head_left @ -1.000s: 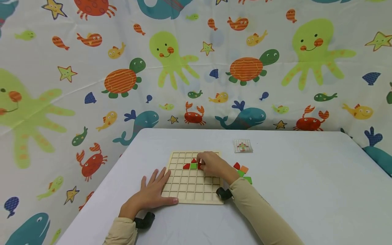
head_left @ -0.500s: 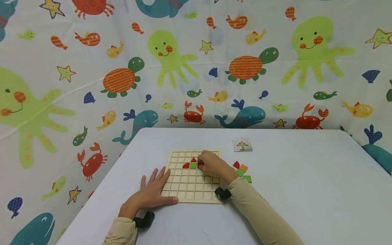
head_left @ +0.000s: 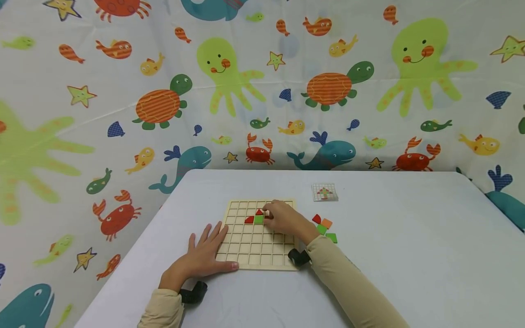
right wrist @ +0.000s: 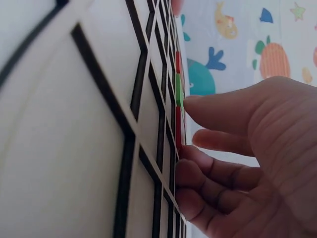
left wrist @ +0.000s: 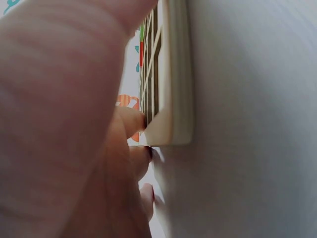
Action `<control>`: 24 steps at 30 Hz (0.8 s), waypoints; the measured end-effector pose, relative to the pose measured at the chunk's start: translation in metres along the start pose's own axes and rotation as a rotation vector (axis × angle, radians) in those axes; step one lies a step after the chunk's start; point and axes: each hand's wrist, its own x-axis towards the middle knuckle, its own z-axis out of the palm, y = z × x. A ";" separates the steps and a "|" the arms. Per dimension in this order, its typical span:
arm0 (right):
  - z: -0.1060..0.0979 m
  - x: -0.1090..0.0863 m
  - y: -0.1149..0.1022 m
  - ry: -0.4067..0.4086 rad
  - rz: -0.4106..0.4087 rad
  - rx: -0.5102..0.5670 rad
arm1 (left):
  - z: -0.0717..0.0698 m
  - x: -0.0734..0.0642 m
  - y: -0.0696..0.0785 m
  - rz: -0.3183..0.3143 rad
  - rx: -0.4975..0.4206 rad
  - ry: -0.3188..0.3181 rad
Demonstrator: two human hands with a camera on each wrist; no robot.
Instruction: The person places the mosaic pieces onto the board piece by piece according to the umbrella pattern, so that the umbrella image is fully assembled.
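Right grip (head_left: 284, 217) barely shifted, red piece (right wrist: 179, 125) beneath it, whether pinched I cannot tell.

Bench (head_left: 410, 237) evenly and softly lit; nearest fingers (left wrist: 54, 99) blurred in the left wrist view; backdrop (right wrist: 233, 39) washed out in the right.

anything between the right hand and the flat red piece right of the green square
Nothing visible: in the right wrist view the right hand reaches to the flat red piece, beside the flat green square on the pale wooden grid board.
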 end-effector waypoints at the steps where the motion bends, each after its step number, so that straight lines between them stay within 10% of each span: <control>1: 0.000 0.000 0.000 -0.012 0.010 0.001 | 0.000 0.001 0.000 0.003 -0.003 0.000; 24: -0.013 0.004 0.005 -0.059 0.046 0.085 | -0.003 0.006 -0.005 0.010 -0.009 -0.006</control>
